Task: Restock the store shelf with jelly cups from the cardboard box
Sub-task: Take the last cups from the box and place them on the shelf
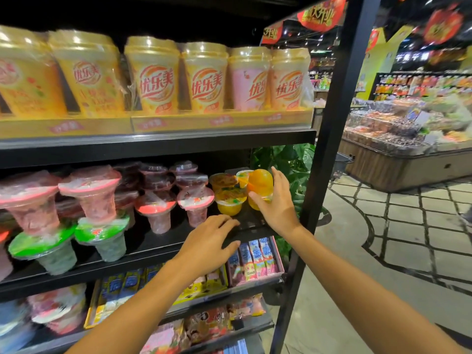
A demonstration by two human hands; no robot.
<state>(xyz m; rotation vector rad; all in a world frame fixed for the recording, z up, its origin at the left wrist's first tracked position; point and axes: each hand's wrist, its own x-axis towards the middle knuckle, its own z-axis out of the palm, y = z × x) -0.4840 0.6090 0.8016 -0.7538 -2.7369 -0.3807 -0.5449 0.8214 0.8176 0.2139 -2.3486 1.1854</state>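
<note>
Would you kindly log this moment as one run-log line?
step: placing | right hand: holds orange jelly cups at middle shelf right end | left hand: rests on shelf edge | box: unseen

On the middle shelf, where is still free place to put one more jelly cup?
Bare shelf shows in front of the yellow cups, between the left hand and the right hand, which holds an orange cup. Leftwards the pink cups and green cups crowd it.

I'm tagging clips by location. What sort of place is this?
A supermarket or grocery store, most likely. Black shelves hold rows of packaged cups, the right hand is setting orange jelly cups on one, and a bulk-food counter stands across the tiled aisle.
</note>
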